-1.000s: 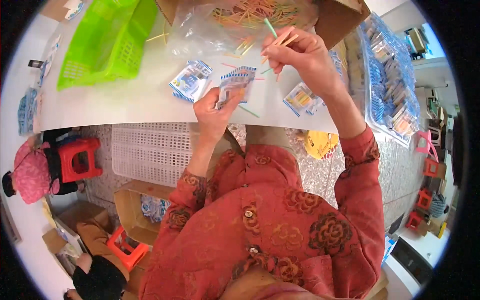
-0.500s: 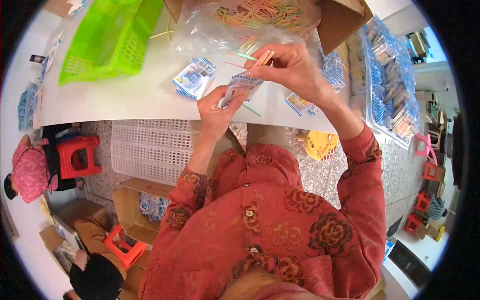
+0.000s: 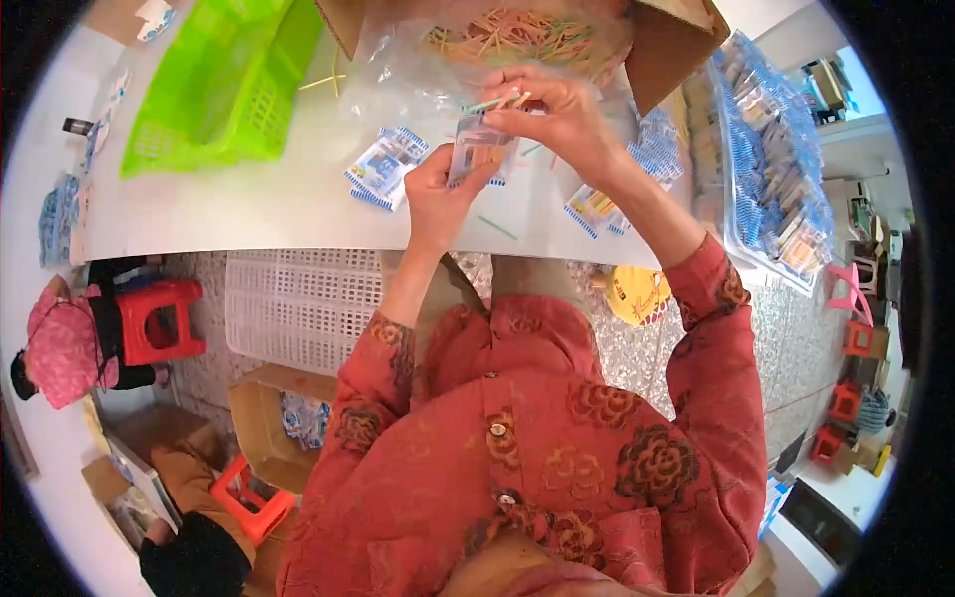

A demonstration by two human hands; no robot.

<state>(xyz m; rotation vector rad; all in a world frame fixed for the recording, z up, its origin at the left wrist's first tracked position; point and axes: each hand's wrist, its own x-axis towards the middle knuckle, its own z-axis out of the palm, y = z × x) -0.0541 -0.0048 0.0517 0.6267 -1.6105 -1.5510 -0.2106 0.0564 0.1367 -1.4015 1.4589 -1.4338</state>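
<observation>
My left hand (image 3: 440,199) is closed on a small clear packet (image 3: 477,151) with a blue striped edge, held upright above the white table (image 3: 298,214). My right hand (image 3: 562,119) pinches several thin pale pink and green sticks (image 3: 513,99) at the packet's top end. Whether their tips are inside the packet, I cannot tell. To the left of the hands lie blue-and-white packets (image 3: 386,164). More packets (image 3: 600,209) lie under my right forearm, and a loose green stick (image 3: 497,227) rests near the table's front edge.
Beyond my hands, a clear plastic bag (image 3: 388,85) holds a heap of coloured sticks (image 3: 512,38) beside a cardboard box (image 3: 671,50). A green basket (image 3: 214,119) stands left; a tub full of packets (image 3: 771,149) stands right. Two people sit at the left.
My left hand and packet have moved slightly up and right, with the packet now more upright. My right hand has moved a little left and up, bringing the sticks to the packet's top.
</observation>
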